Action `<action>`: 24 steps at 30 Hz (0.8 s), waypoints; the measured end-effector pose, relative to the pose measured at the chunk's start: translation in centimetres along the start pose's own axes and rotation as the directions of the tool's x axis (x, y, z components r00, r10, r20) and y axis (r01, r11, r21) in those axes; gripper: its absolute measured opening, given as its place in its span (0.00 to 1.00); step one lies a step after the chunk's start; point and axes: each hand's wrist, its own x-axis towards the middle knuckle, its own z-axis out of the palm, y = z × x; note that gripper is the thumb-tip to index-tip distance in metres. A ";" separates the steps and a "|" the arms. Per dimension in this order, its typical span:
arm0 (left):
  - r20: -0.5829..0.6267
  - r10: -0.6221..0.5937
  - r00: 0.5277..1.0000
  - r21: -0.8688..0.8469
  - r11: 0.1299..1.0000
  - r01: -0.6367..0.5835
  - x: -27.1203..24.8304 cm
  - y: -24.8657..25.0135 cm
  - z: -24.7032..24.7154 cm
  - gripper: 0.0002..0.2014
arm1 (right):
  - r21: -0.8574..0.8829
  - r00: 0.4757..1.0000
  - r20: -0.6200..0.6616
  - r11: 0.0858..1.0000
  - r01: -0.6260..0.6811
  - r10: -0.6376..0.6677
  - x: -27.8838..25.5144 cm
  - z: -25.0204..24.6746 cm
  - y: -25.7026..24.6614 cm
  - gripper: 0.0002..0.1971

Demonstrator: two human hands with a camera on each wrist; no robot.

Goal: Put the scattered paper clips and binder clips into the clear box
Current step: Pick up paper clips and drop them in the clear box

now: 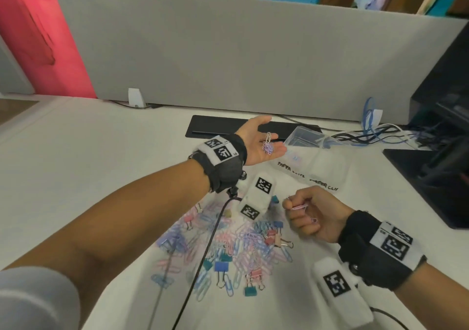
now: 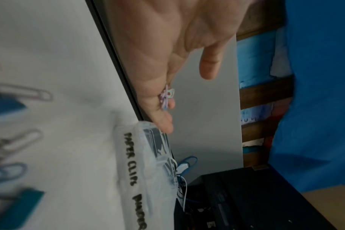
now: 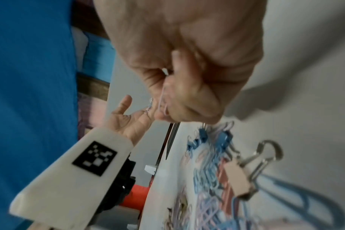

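A heap of pastel paper clips and coloured binder clips (image 1: 228,246) lies on the white desk. The clear box (image 1: 308,152), marked "PAPER CLIPS" on its front, stands behind the heap to the right. My left hand (image 1: 264,142) is held palm up with straight fingers just left of the box, and a small bunch of paper clips (image 1: 267,145) rests on its fingers (image 2: 163,99). My right hand (image 1: 308,213) hovers above the heap's right side, fingers curled round a few pink paper clips (image 1: 300,206) (image 3: 161,101).
A grey partition (image 1: 228,63) closes off the back of the desk. A flat black panel (image 1: 215,126) lies behind my left hand. Black equipment (image 1: 436,157) and tangled cables (image 1: 375,132) crowd the right side. A cable (image 1: 203,258) from my left wrist crosses the heap.
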 end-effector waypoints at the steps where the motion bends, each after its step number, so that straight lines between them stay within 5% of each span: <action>1: 0.019 0.002 1.000 -0.017 1.000 -0.002 0.5 0.0 0.7 0.32 | 0.050 1.000 0.008 0.999 -0.003 0.002 -0.2 -0.5 -0.1 0.06; 6: 0.089 -0.024 0.996 -0.035 0.999 0.027 2.3 -0.5 3.6 0.45 | 0.173 1.000 -0.004 0.985 -0.007 0.008 -0.8 -2.3 -0.6 0.15; 11: 0.072 -0.033 0.997 0.154 0.988 0.021 3.0 -0.3 4.5 0.47 | 0.186 0.998 -0.046 0.981 0.061 -0.053 -1.5 -2.6 -2.2 0.15; 15: 0.050 0.007 0.999 0.423 0.906 -0.028 2.3 -0.1 3.4 0.39 | 0.183 0.984 -0.069 0.967 0.176 -0.165 -1.7 -2.7 -4.5 0.08; 17: 0.003 0.059 0.998 0.570 0.820 -0.051 1.2 0.2 2.3 0.27 | 0.171 0.966 -0.131 0.955 0.244 -0.223 -1.1 -3.3 -5.8 0.12; 20: -0.017 0.087 0.996 0.858 0.513 -0.030 -0.7 0.2 0.1 0.15 | 0.150 0.931 -0.230 0.935 0.320 -0.282 0.5 -3.7 -7.9 0.15; 24: 0.025 0.009 1.000 0.975 -0.223 -0.022 -2.6 -1.3 -3.0 0.22 | 0.104 0.879 -0.370 0.927 0.360 -0.300 2.9 -3.5 -10.0 0.14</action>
